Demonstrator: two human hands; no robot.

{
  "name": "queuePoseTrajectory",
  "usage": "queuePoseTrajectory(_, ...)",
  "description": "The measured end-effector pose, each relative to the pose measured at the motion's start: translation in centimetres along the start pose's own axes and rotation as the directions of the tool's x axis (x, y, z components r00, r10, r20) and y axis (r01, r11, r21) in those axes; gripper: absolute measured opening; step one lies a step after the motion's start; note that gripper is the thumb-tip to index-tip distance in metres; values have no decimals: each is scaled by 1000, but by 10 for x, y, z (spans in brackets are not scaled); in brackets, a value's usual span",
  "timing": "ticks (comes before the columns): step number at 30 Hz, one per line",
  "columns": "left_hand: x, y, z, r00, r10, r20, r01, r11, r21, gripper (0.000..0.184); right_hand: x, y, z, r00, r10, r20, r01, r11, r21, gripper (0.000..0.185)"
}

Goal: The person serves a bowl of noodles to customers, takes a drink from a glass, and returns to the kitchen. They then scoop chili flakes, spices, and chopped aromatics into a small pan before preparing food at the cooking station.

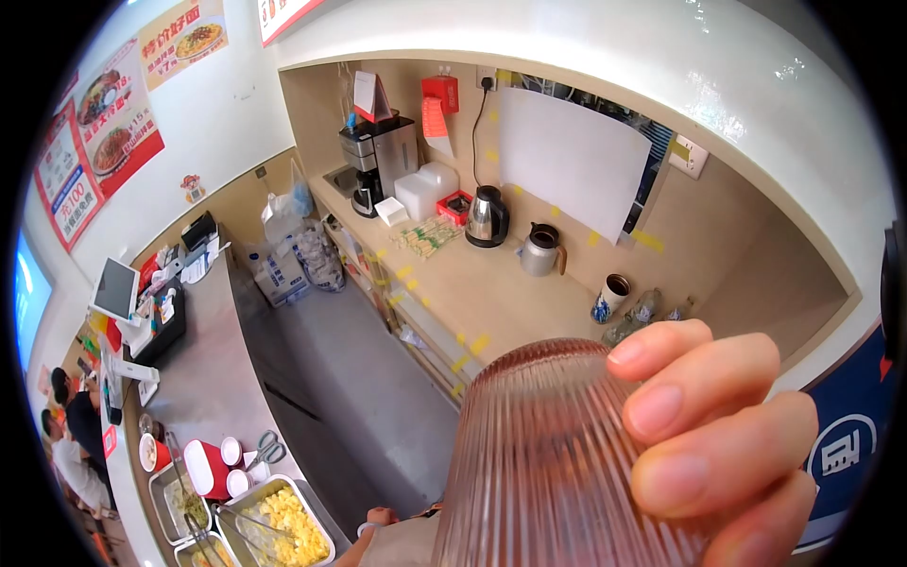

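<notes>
The right hand (737,458) curls its fingers against a translucent, pinkish cup (548,463), held up close to the camera and overlapping the near end of the beige surface (453,293). Fine flutes run lengthwise down the cup from a rounded, narrower end. How the left hand stands I cannot tell; a small hand (383,516) shows at the bottom beside pale cloth, its owner unclear.

Along the surface's wall-side edge, from the near end, stand clear bottles (645,307), a blue-and-white cylindrical container (610,299), a metal jug (540,253) with a brown handle, and a glossy steel-and-black kettle (487,219). A boxy coffee machine (392,156) occupies the far end. At the grey surface's (203,364) near end, scissors (269,446) lie by a rectangular metal tray (316,510) of lumpy yellow food.
</notes>
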State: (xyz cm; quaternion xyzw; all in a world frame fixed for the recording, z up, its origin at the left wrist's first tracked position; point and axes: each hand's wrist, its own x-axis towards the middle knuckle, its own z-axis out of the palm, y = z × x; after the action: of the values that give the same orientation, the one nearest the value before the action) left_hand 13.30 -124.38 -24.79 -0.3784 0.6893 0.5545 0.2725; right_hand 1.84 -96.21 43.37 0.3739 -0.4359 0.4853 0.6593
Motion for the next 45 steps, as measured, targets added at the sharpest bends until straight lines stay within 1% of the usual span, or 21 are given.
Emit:
queuePoseTrajectory(1, -2, 5, 1, 1000, 5, 1, -5, 1000, -2, 16, -4, 10, 3, 982, -137, -130, 156, 977, 144, 24)
queuePoseTrajectory(2, -1, 6, 2, 1000, -20, -1, 20, 999, -26, 16, 6, 2, 1, 981, -142, -131, 160, 976, 145, 24)
queuePoseTrajectory(4, 0, 5, 1, 999, -40, -3, 40, 998, -52, 17, 32, -20, -11, 968, 44, 246, -41, 999, -18, 24)
queuePoseTrajectory(5, 1, 4, 1, 999, -40, -1, 40, 998, -44, 17, 34, -24, -15, 960, 93, 264, -84, 995, -43, 23)
queuePoseTrajectory(16, 4, 12, 0, 1000, 18, -13, -17, 996, 86, 16, 36, -24, -27, 958, 141, 252, -138, 990, -27, 19)
queuePoseTrajectory(20, -19, 27, -1, 999, -36, -10, 37, 987, 158, 17, 38, -25, -27, 947, 168, 274, -168, 986, -23, 23)
queuePoseTrajectory(22, -24, 34, 0, 1000, -24, -2, 24, 981, 191, 17, 37, -23, -10, 983, 92, 161, -91, 996, -13, 17)
queuePoseTrajectory(25, -16, 26, 2, 998, -42, 37, 36, 990, 133, 17, 36, -20, 11, 1000, -15, -11, 15, 1000, -20, 24)
queuePoseTrajectory(26, -21, 30, 3, 998, -43, 40, 37, 991, 125, 17, 33, -19, 8, 1000, -8, -10, 8, 1000, -24, 24)
queuePoseTrajectory(28, -20, 27, 4, 997, -58, 41, 53, 991, 123, 17, 26, -16, -6, 976, 191, 109, -192, 981, -5, 17)
queuePoseTrajectory(29, 12, 3, 8, 996, -49, 74, 43, 996, 78, 17, 25, -15, -15, 942, 291, 167, -294, 956, -6, 21)
queuePoseTrajectory(30, 22, -11, 9, 994, -39, 107, 35, 999, 32, 18, 34, -10, -29, 860, 321, 397, -321, 945, -68, 24)
queuePoseTrajectory(33, -39, 32, 10, 988, -131, 77, 129, 991, 41, 16, 6, -1, -24, 855, 458, 244, -441, 889, -125, 29)
queuePoseTrajectory(34, -41, 29, 8, 982, -158, 104, 162, 986, -26, 15, 4, 28, -55, 762, 300, 574, -372, 928, 9, 50)
queuePoseTrajectory(35, -34, 19, 7, 974, -187, 131, 200, 975, -93, 14, -8, 35, -64, 747, 338, 573, -403, 915, -15, 50)
queuePoseTrajectory(37, -38, 13, 12, 995, -95, 27, 95, 995, 27, 12, -25, 38, -78, 574, 559, 599, -579, 794, -186, 79)
queuePoseTrajectory(38, -37, 9, 9, 981, -163, 102, 164, 986, -6, 12, -27, 39, -89, 403, 656, 639, -629, 705, -327, 83)
queuePoseTrajectory(39, -73, 49, 7, 957, -267, 109, 270, 963, -9, 13, -28, 41, -99, 220, 730, 647, -644, 607, -465, 90)
queuePoseTrajectory(41, -78, 47, 10, 972, -217, 92, 214, 976, 46, 14, -88, 65, -119, 199, 845, 496, -920, 335, -201, 88)
queuePoseTrajectory(43, -84, 42, 12, 970, -221, 98, 217, 975, 56, 14, -131, 92, -142, 130, 923, 363, -944, 227, -241, 87)
queuePoseTrajectory(45, -87, 36, 18, 970, -222, 99, 219, 975, 44, 15, -187, 131, -175, 134, 957, 259, -930, 211, -300, 82)
